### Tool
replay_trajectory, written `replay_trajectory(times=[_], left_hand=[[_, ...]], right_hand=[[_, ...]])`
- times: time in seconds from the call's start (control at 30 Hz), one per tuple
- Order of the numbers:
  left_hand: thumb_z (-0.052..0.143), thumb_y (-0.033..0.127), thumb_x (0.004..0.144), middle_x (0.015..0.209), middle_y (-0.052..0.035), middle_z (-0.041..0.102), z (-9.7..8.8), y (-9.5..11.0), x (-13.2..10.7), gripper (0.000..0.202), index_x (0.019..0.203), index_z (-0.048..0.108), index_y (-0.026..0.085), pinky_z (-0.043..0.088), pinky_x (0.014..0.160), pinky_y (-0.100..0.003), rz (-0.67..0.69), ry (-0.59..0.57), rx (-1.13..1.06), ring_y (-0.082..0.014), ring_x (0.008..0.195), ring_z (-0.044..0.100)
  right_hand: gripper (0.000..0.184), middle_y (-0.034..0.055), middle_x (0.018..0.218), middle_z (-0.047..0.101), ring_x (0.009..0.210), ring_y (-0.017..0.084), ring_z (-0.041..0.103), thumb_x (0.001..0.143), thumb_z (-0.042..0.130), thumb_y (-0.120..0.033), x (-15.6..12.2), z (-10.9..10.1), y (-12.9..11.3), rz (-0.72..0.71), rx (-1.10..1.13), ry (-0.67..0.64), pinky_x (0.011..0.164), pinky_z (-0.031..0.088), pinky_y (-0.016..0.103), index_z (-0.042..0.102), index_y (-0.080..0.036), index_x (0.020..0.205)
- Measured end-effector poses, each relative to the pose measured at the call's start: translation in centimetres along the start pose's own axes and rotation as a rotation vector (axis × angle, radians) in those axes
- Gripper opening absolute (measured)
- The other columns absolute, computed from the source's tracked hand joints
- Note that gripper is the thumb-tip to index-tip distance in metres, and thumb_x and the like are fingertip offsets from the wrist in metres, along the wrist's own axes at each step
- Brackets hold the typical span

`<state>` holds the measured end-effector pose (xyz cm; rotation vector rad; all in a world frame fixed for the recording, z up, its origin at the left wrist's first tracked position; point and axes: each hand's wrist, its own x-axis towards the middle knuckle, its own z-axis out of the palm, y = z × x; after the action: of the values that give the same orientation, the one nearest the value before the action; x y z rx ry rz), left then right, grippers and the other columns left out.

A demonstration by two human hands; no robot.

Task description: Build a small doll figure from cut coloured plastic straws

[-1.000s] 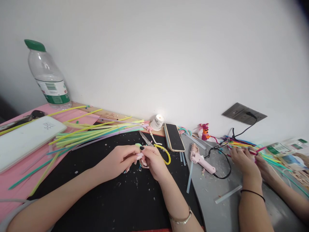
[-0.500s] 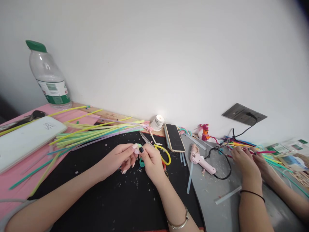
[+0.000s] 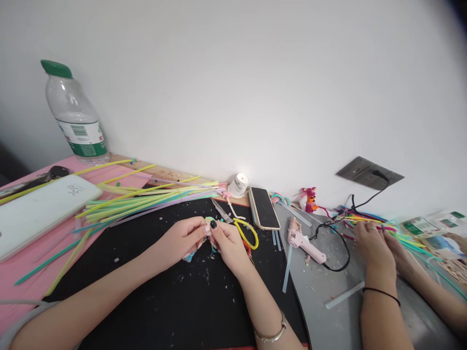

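Observation:
My left hand (image 3: 188,239) and my right hand (image 3: 229,243) meet over the black mat (image 3: 175,301). Between their pinched fingertips is a small pastel pipe-cleaner piece (image 3: 209,220), pale green on top. A blue part shows under my left fingers; the rest is mostly hidden. Scissors (image 3: 248,233) with yellow handles lie just behind my right hand, blades pointing back left. Farther back, a bundle of pastel pipe cleaners (image 3: 127,201) spreads across the mat and a pink sheet (image 3: 47,257).
A white power bank (image 3: 47,211) and plastic bottle (image 3: 80,121) stand left. Behind are a paper cup (image 3: 238,186) and phone (image 3: 265,209). A pink glue gun (image 3: 306,246) with a black cord lies right, near glue sticks. Another person's hands (image 3: 375,248) handle pipe cleaners at far right.
My left fingers have curled in closer around the piece, and a blue part now shows below them. The other person's hands have shifted slightly.

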<state>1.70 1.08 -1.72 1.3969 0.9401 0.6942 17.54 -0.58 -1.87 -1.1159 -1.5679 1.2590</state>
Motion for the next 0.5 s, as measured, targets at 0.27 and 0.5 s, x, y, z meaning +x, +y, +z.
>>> replay_trajectory(times=[0.27, 0.5], left_hand=[[0.046, 0.044, 0.09, 0.051, 0.0079, 0.041, -0.1, 0.1, -0.4, 0.033, 0.068, 0.046, 0.02, 0.03, 0.042, -0.019, 0.07, -0.004, 0.106, -0.008, 0.043, 0.038], [0.044, 0.049, 0.09, 0.054, 0.0069, 0.046, -0.1, 0.5, -0.2, 0.038, 0.067, 0.045, 0.018, 0.025, 0.039, -0.02, 0.023, -0.029, -0.031, -0.0055, 0.036, 0.036]], right_hand=[[0.049, -0.0055, 0.049, 0.035, 0.046, 0.009, 0.028, 0.087, 0.053, -0.054, 0.3, -0.1, 0.7, 0.126, 0.349, -0.12, 0.048, 0.019, 0.026, 0.041, -0.02, 0.055], [0.05, -0.002, 0.052, 0.038, 0.05, 0.013, 0.033, 0.085, 0.051, -0.062, 0.2, -0.2, -0.4, 0.027, 0.101, 0.066, 0.048, 0.025, 0.028, 0.043, -0.022, 0.054]])
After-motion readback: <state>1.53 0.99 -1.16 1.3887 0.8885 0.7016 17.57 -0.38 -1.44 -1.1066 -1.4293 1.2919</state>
